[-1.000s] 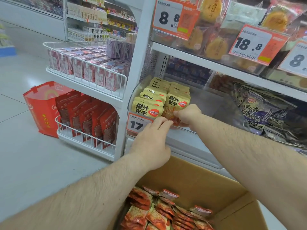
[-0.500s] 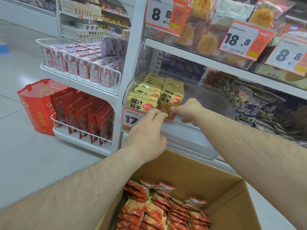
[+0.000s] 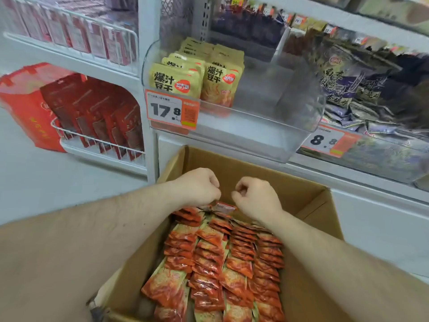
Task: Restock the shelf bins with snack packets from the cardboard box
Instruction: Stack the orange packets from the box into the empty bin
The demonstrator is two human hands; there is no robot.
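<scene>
Both hands over cardboard box. Left hand and right hand: fingers curled, nothing visibly gripped. Risk: slick, tight-packed snack packets slip during pickup.

Two bare forearms — hairy, no sleeves; left grip, right grip ungloved.

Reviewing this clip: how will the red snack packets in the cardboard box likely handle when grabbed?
Probably floppy: the red snack packets are thin film pouches lying flat and overlapping. Their glossy wrap looks slippery, so a bunch may slide apart. Each seems light for its size. Both the left hand and right hand hover curled above them.
</scene>
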